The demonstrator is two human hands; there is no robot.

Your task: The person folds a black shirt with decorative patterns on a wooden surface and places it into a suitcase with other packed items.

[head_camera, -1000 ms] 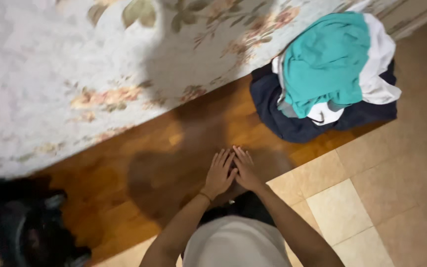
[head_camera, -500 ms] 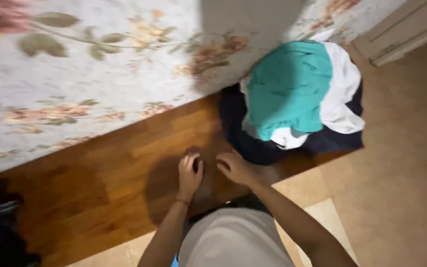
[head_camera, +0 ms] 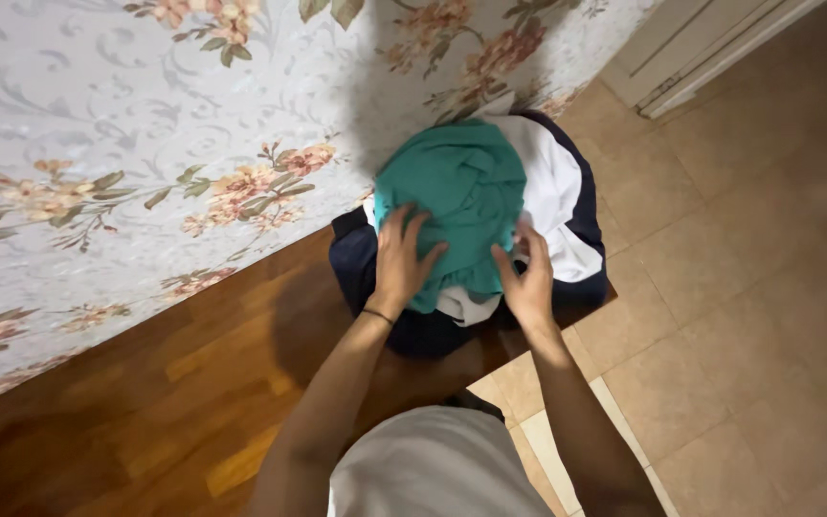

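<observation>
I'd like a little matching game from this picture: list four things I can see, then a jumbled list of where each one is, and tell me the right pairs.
Things:
1. teal cloth
2. left hand
3. right hand
4. navy cloth

Places:
A. at the bottom of the pile, on the wooden ledge
B. on top of the pile
C. flat on the teal cloth's near left side
D. at the pile's near right edge, by the white cloth

Pairs: 1-B, 2-C, 3-D, 4-A
</observation>
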